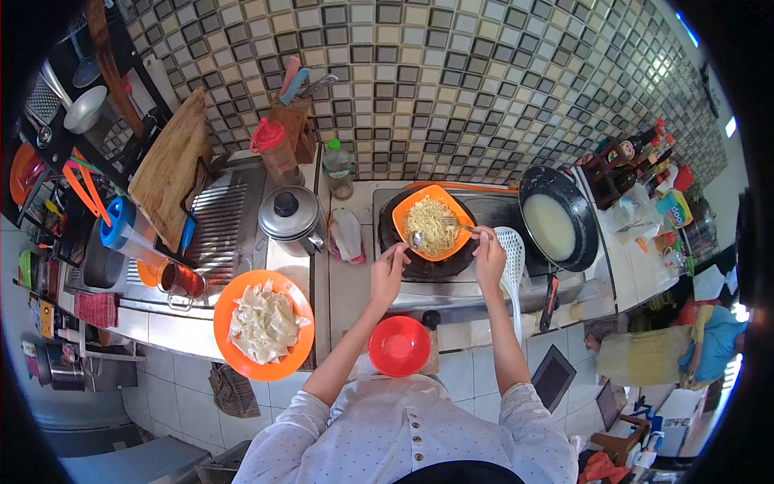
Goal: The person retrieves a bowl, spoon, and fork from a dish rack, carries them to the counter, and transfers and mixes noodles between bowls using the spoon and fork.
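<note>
An orange square bowl [466, 216] of yellow noodles [432, 216] sits over the dark stove burner in front of me. My left hand [390, 273] is closed at the bowl's lower left, on a spoon [417, 239] whose head rests in the noodles. From the right side, my right hand [488, 260] pinches a fork [453, 222], its tines among the noodles. Nearer my body is a red bowl [400, 347] with nothing visible inside. At my left an orange plate [301, 343] carries a pile of pale folded dumplings [262, 324].
A black wok [587, 234] with whitish liquid stands on the right burner, beside a white slotted spatula [511, 258]. A lidded metal pot [292, 218], a plastic bottle [339, 169] and a cutting board [169, 165] are on the left. A person in blue [713, 343] is far right.
</note>
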`<state>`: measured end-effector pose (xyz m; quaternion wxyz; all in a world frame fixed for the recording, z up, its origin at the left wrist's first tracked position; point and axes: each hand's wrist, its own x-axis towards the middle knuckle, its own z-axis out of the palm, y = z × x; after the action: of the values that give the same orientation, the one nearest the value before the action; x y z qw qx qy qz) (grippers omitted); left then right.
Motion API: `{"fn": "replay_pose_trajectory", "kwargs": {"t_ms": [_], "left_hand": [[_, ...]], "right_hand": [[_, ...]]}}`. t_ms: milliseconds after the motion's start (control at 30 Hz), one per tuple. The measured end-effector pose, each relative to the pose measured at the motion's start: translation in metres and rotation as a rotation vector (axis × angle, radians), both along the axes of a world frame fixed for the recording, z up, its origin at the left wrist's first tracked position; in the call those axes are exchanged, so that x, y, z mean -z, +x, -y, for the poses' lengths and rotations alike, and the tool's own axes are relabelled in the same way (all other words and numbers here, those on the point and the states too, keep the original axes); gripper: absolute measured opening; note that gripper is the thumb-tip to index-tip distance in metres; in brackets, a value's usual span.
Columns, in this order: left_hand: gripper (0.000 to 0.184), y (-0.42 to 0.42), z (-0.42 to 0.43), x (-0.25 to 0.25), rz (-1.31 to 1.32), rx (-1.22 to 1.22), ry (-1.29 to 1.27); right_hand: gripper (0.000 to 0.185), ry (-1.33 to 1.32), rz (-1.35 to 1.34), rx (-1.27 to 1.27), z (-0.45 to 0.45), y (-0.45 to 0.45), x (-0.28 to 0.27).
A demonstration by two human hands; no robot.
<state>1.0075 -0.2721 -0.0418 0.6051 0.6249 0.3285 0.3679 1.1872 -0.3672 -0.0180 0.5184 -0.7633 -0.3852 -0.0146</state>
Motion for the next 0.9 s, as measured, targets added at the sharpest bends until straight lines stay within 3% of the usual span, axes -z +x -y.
{"fn": "replay_pose_trajectory", "kwargs": {"t_ms": [433,633,900], "left_hand": [[0.035,0.013,-0.004,0.002,-0.055,-0.002,-0.009],[0.034,0.016,-0.007,0.010,0.081,-0.016,-0.053],[0.033,0.015,-0.003,-0.014,0.162,-0.044,-0.076]], "right_hand": [[0.029,0.241,-0.273,-0.131,-0.011,0.009,0.032],[0.030,0.390,-0.551,-0.139,-0.023,0.014,0.045],[0.031,0.518,-0.664,-0.081,-0.025,0.008,0.031]]}}
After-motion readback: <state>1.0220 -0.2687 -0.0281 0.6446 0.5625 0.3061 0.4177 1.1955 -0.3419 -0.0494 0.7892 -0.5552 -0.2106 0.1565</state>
